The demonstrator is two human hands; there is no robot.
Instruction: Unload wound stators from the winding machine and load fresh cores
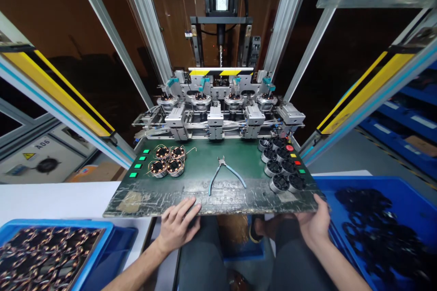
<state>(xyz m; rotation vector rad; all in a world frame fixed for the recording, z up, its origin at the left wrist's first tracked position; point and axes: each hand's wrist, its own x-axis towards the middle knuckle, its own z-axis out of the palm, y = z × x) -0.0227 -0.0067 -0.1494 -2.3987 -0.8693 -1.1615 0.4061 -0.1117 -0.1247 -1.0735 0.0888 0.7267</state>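
Observation:
My left hand point(180, 223) rests on the front edge of the green worktop point(198, 145), its fingers stretched out and nothing in them. At the front right corner my right hand point(317, 223) holds the worktop's edge, thumb over the top; its other fingers are partly hidden underneath. Blue-handled cutting pliers point(222, 173) lie with handles spread, beyond and between my hands. To the left sits a group of copper-wound stators point(175, 167), some with loose wire ends. Several unwound stator cores point(280, 183), black and silver, stand in two columns near my right hand.
Behind the worktop stands a winding machine point(215, 118) with four-sided clamp blocks and core holders. Green buttons point(133, 175) line the left edge; a red button point(289, 148) sits at right. Blue bins hold wound stators point(44, 254) at left and black parts point(382, 227) at right.

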